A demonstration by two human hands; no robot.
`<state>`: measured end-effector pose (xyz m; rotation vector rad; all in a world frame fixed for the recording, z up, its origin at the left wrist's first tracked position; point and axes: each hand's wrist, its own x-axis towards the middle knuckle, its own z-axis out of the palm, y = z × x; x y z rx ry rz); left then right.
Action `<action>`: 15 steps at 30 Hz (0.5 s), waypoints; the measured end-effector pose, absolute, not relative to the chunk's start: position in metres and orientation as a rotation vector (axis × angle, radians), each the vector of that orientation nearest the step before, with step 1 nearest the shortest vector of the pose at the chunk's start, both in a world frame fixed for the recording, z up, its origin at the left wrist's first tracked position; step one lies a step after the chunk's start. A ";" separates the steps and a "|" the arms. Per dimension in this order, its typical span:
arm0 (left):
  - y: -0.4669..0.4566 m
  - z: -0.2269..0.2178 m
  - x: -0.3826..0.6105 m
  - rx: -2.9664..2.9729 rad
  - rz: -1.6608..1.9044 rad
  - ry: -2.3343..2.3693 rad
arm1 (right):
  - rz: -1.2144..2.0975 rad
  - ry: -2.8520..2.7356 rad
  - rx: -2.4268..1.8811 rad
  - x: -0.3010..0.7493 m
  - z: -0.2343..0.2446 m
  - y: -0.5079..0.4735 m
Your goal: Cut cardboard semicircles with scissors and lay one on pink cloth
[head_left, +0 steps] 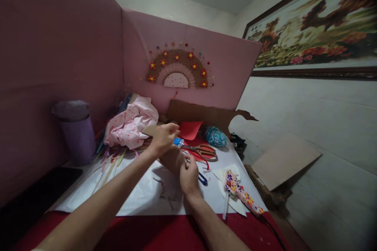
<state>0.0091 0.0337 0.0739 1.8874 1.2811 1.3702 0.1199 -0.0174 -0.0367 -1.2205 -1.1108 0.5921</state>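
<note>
A piece of brown cardboard is held up over the white-covered table, slightly blurred. My left hand is closed at its upper part, with a tan end of board showing to the left of the fingers. Lower down, my right hand is closed around the right edge of the cardboard. A dark blue handle shows just past the right hand; the tool's other end is hidden. Scissors with brown handles lie on red sheets beyond it.
A flower-patterned glue gun lies at right, its cord over the table edge. Blue yarn, red paper and crumpled pink cloth sit behind. Thin sticks and a purple bin are left. A flowered arch hangs on the pink panel.
</note>
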 end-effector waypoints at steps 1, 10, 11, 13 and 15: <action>0.037 0.069 -0.007 1.856 1.402 1.345 | 0.604 -1.086 -1.226 0.121 -0.035 -0.017; 0.030 0.018 -0.032 1.630 1.120 1.486 | 0.606 -0.915 -1.224 0.130 -0.033 -0.011; 0.031 0.016 -0.033 1.622 1.077 1.514 | 0.597 -0.899 -1.221 0.131 -0.032 -0.010; 0.033 0.014 -0.039 1.623 0.988 1.595 | 0.570 -0.853 -1.217 0.135 -0.032 -0.008; 0.036 0.013 -0.048 1.662 0.914 1.679 | 0.551 -0.801 -1.211 0.139 -0.032 -0.006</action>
